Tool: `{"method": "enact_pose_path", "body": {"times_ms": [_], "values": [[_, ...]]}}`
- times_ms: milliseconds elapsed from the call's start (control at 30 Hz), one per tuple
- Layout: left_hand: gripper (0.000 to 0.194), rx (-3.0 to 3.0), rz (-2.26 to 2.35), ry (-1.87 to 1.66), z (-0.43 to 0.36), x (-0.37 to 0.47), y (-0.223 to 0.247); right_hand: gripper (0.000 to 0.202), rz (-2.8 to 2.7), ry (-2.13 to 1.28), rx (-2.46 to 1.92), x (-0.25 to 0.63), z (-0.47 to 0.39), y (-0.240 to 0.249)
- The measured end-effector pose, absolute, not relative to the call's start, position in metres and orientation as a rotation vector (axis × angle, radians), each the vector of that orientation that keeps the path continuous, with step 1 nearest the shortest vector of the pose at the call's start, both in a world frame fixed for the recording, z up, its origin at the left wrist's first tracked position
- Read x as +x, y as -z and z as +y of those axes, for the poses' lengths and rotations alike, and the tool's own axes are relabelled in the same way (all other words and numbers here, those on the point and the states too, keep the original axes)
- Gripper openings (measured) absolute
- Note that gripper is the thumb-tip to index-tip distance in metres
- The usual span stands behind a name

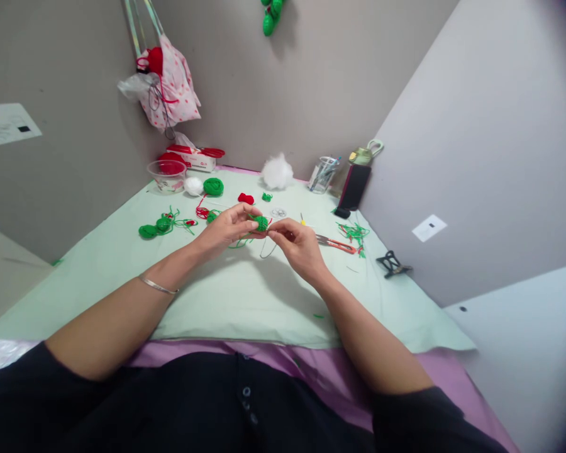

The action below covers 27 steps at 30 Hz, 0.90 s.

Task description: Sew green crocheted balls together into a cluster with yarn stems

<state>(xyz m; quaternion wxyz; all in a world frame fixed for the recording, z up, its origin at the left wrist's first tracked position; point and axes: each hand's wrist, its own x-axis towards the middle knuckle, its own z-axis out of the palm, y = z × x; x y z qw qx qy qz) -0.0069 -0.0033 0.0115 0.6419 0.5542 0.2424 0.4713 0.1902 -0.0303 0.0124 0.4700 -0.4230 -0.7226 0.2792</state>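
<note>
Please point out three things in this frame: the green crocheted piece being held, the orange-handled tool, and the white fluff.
Green crocheted piece point(262, 223): head view, middle of its visible side.
Orange-handled tool point(342, 245): head view, its handle.
White fluff point(277, 172): head view, middle of the tuft.

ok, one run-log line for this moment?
left hand: grip on green crocheted piece | right hand: pinched close beside it, hold unclear | right of hands: orange-handled snips | far side: white fluff

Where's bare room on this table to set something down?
Mainly the pale green cloth between the left arm and right arm, save one green scrap. Another patch lies left of the left arm, nearer you than the green crocheted pieces. Crowded: the back, from plastic tub to phone, and right, around the orange-handled snips and yarn scraps.
</note>
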Motion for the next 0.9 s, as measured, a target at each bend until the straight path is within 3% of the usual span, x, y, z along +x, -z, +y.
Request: {"method": "enact_pose_path", "body": {"times_ms": [900], "values": [[0.033,1.317,0.539,-1.163,-0.0038,-0.0056,-0.0067,0.011,-1.722,-0.694,-1.027,0.1841,-0.0297,-0.0099]]}}
